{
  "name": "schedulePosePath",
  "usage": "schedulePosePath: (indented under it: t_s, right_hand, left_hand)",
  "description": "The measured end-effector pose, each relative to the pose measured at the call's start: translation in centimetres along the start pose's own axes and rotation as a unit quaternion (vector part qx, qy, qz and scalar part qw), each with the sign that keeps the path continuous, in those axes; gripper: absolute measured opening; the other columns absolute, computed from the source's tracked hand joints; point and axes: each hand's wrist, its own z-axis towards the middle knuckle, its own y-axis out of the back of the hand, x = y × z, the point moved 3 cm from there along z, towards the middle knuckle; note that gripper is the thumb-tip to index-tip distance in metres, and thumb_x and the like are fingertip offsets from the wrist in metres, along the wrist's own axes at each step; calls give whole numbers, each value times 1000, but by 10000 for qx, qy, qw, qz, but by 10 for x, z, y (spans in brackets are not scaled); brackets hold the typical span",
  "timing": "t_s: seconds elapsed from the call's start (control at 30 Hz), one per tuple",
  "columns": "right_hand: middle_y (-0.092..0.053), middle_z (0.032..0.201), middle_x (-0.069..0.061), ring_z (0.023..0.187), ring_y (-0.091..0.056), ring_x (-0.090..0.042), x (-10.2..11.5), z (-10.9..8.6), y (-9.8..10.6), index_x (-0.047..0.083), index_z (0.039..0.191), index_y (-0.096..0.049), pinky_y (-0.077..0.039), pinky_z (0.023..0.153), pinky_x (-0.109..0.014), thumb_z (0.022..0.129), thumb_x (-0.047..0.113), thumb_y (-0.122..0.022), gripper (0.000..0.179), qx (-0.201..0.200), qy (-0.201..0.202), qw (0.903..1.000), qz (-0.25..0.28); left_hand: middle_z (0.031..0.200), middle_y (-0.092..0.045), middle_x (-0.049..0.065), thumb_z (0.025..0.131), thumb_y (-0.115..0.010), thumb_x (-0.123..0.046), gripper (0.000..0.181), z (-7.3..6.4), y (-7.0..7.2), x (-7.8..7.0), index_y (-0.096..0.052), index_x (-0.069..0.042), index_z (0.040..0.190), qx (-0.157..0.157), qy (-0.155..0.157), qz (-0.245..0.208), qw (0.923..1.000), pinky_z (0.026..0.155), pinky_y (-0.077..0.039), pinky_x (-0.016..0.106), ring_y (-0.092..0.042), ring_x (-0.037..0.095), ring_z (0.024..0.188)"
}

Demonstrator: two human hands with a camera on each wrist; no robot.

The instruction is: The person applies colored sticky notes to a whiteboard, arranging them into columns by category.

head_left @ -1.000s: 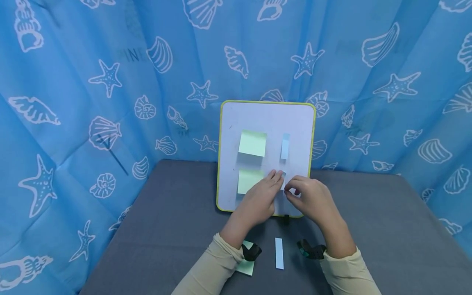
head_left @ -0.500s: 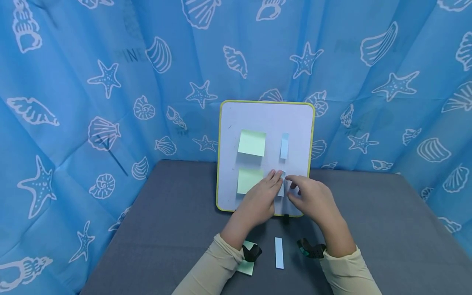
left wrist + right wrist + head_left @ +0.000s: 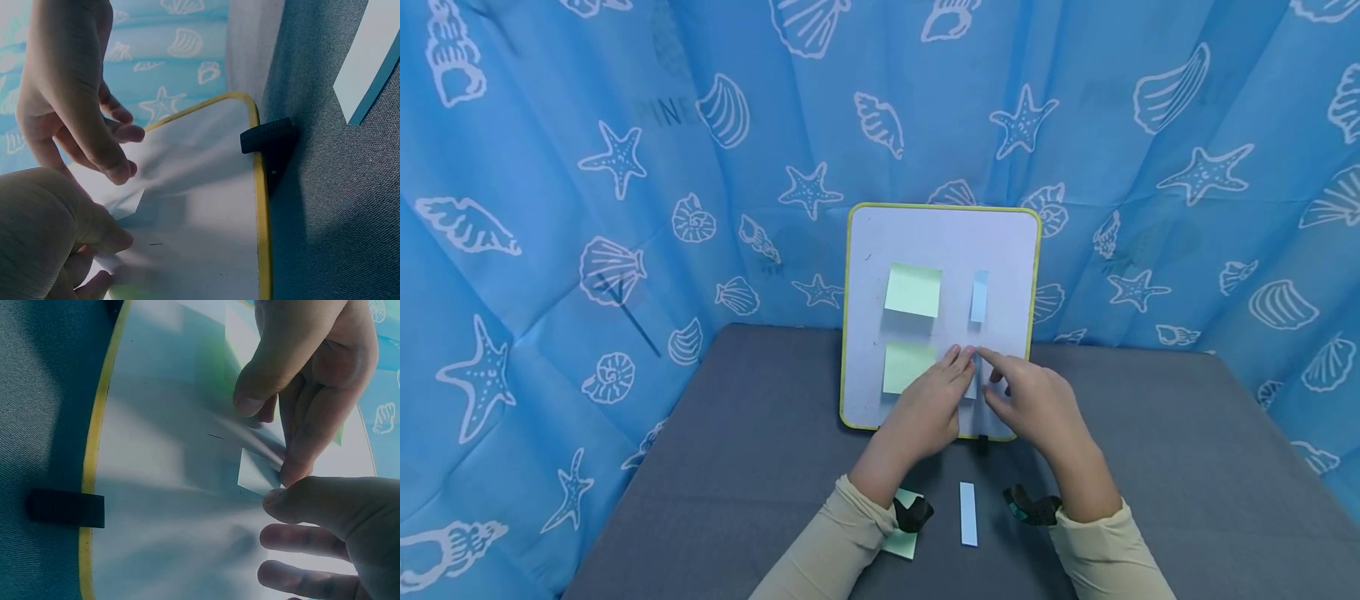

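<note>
A white board (image 3: 943,237) with a yellow rim stands tilted on the table. My left hand (image 3: 923,408) lies on its lower part, fingertips straight at the top of a narrow pale blue sticky note (image 3: 972,389). From the other side my right hand (image 3: 1036,402) touches that note's top with an outstretched index finger; its thumb is off the paper. In the right wrist view the note's lower end (image 3: 255,473) stands away from the board. Another narrow blue sticky note (image 3: 979,297) sticks above. Two green sticky notes, an upper one (image 3: 913,290) and a lower one (image 3: 906,367), are at left.
A pad of narrow blue notes (image 3: 968,515) lies on the grey table (image 3: 760,467) before the board. Beside it, a green note pad (image 3: 901,545) is partly covered by my left wrist. A black clip (image 3: 69,508) grips the board's lower edge. A blue shell-print curtain (image 3: 737,233) hangs behind.
My right hand has let go of the narrow blue note's lower part. Its index finger has moved up to the note's top, beside the left fingertips. The left hand has stayed put.
</note>
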Motion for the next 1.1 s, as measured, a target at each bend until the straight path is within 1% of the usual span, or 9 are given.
schedulePosePath:
  t_s: [0.23, 0.43, 0.7, 0.9, 1.1]
  right_hand:
    - [-78, 93, -7, 59, -52, -12, -2, -1, -3, 10, 148, -64, -42, 55, -28, 90, 12, -81, 60, 129, -107, 9999, -17]
    - [-73, 85, -4, 56, -47, -12, -3, 0, -4, 11, 149, -63, -39, 52, -28, 92, 16, -81, 60, 213, -194, 9996, -15]
    - [-72, 82, -4, 54, -46, -11, -4, 0, -3, 11, 147, -65, -38, 51, -28, 92, 18, -81, 58, 208, -262, 9994, -26]
    - [-71, 81, -3, 54, -45, -11, -3, -1, -2, 10, 146, -65, -38, 51, -28, 92, 17, -81, 57, 105, -203, 9997, -48]
    - [-71, 80, -3, 55, -45, -11, -2, -1, -3, 11, 147, -64, -38, 51, -27, 92, 18, -81, 58, 174, -192, 9997, -45]
  left_hand:
    - [174, -30, 8, 102, -52, 0, 58, 1, 0, 0, -45, -2, 160, -27, -9, 17, 10000, 132, -23, 34, -22, 23, 164]
    - [173, -31, 9, 102, -52, 0, 58, 1, 0, 0, -45, -2, 159, -60, -12, 23, 10000, 132, -23, 34, -23, 23, 164]
    - [174, -30, 8, 103, -51, -1, 57, 0, 0, 0, -45, -2, 160, -21, 21, 24, 10000, 132, -24, 34, -22, 23, 164]
    - [174, -31, 9, 104, -50, -1, 56, -1, 0, 0, -45, -2, 159, -43, -1, -26, 10000, 132, -25, 34, -23, 23, 164]
    - [173, -31, 9, 104, -49, -1, 55, -1, 1, 0, -45, -1, 160, -76, -1, -43, 10000, 131, -25, 34, -24, 23, 164]
